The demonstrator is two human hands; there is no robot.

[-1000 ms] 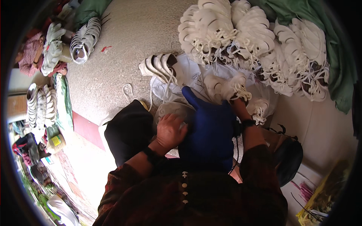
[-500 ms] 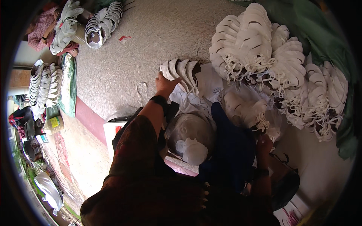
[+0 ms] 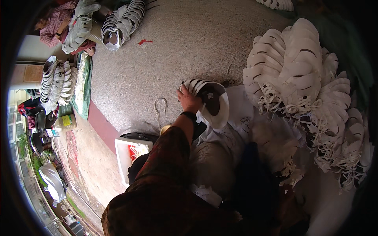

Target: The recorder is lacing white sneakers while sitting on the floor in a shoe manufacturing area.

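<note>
A nested stack of white shoe uppers stands ahead of me on white cloth, its dark inner side and a small label facing me. My left hand grips the left side of this stack, fingers curled against the uppers. In shadow at the lower right, my right hand is dim and its fingers are hidden. It is nearest to a blurred bunch of white uppers with loose laces. Between my arms lies a pale, rounded bundle beside dark blue cloth.
A large heap of laced white uppers fills the right side. A white tub with something red inside stands left of my arm. More stacks lie far left, near another person. A cord loop rests on the floor.
The view has shifted left, so things appear farther right. The stack under my left hand has turned, and its open inside now faces me. My right hand has dropped into shadow.
</note>
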